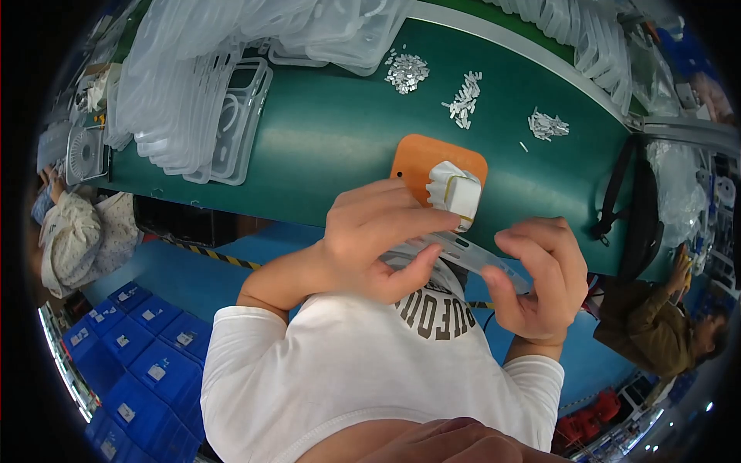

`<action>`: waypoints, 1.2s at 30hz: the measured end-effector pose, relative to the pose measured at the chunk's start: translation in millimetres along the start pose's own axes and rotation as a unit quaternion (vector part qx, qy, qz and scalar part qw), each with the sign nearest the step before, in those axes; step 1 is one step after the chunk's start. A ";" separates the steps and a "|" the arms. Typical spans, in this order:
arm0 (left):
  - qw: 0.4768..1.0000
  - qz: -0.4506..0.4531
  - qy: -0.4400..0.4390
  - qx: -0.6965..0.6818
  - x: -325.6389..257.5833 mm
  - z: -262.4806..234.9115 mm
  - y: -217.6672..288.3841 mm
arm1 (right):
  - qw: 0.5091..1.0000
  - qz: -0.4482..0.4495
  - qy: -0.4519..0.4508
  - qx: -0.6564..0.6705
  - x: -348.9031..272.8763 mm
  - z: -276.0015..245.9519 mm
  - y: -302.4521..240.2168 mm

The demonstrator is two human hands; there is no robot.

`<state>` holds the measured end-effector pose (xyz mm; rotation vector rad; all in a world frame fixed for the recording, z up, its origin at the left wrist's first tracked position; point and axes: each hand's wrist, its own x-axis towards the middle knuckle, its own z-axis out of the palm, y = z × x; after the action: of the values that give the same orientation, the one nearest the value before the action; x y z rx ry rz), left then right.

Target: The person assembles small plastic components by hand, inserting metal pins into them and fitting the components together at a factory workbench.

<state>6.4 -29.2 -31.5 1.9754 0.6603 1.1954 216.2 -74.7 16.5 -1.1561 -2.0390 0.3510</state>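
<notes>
A clear plastic cover (480, 257), seen nearly edge-on, is held between my two hands in front of my chest, just off the table's near edge. My left hand (378, 239) is closed on its left part, index finger stretched along the top and thumb below. At the other end my right hand (544, 278) grips it between thumb and curled fingers. Just beyond my left fingertips, a white crinkled bundle with a yellow edge line (457, 191) rests on an orange pad (413, 158). Its exact kind I cannot tell.
Stacked clear plastic covers (174, 100) fill the table's left. Small pale pieces lie in three piles: left (407, 73), middle (465, 100) and right (549, 124). A black bag (642, 216) hangs at the right edge. Blue boxes (147, 370) stand lower left. People work at both sides.
</notes>
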 end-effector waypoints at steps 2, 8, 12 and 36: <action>0.999 0.032 -0.009 -0.012 -2.4 3.4 -0.5 | 1.000 -0.017 -0.020 -0.012 -1.2 2.7 -2.5; 0.998 0.058 0.014 -0.003 0.0 7.3 -4.6 | 0.997 -0.061 -0.009 -0.044 -10.0 13.2 6.8; 0.998 0.057 0.025 0.004 0.7 8.7 -7.7 | 0.996 -0.060 0.029 -0.060 -11.4 15.0 11.1; 0.991 0.001 0.098 -0.096 -4.2 15.9 -14.8 | 0.996 0.038 -0.010 0.083 -8.3 13.2 -5.9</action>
<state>18.0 -28.3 -50.4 1.7137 0.6151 1.4117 205.6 -83.2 7.0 -1.1330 -1.9460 0.5600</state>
